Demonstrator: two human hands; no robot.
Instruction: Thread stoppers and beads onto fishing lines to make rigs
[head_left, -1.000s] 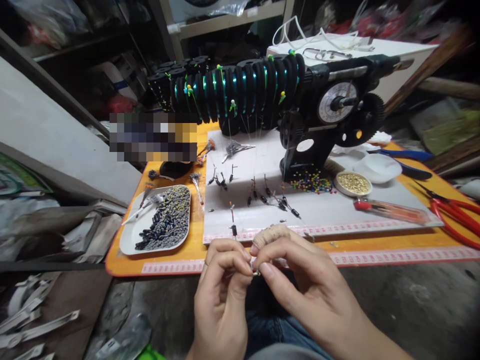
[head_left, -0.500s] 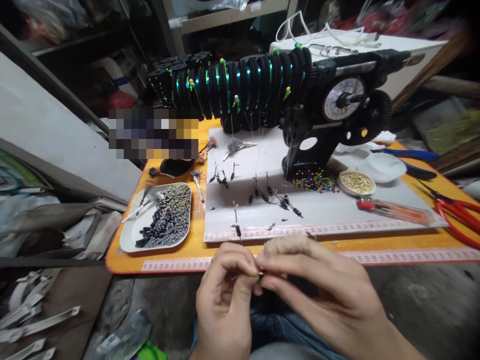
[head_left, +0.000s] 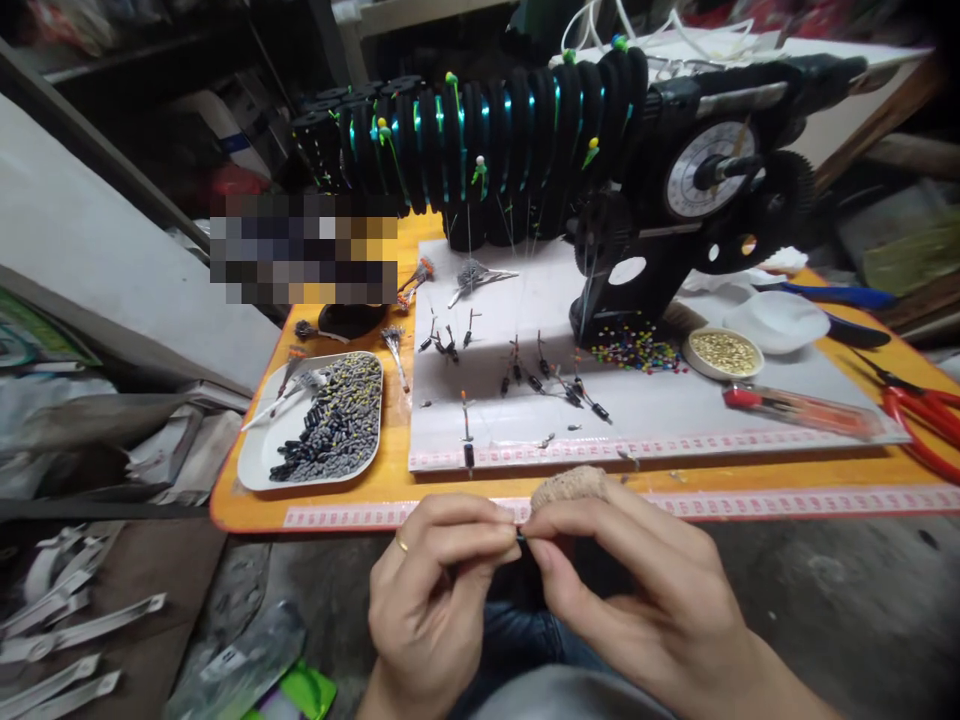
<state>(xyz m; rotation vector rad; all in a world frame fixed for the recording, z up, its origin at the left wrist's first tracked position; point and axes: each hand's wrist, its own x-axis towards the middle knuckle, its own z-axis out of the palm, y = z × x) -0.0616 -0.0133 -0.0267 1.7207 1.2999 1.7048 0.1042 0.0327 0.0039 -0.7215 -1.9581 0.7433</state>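
Observation:
My left hand point(head_left: 439, 590), with a ring on one finger, pinches a tiny dark piece point(head_left: 520, 536) between thumb and fingertips, just off the table's front edge. Close against it, my right hand point(head_left: 645, 580) has thumb and forefinger pressed together at the other side of the piece; whatever is between them is too small to name. A tan wrap covers one right finger. Beyond the hands, small black pieces on thin lines point(head_left: 469, 455) lie on a white board point(head_left: 510, 430), below a black machine point(head_left: 487, 150) with ridged rollers.
On the orange table point(head_left: 255, 510), a white tray point(head_left: 251, 455) of dark and grey pieces stands left. Coloured beads point(head_left: 637, 348), a dish of gold beads point(head_left: 726, 354), a red cutter point(head_left: 802, 410) and red-handled scissors point(head_left: 922, 420) lie right. A measuring tape point(head_left: 337, 514) runs along the front.
Both hands stay together, but my left hand has shifted a little left and its ring now shows. The view has shifted slightly, with the machine now higher in it.

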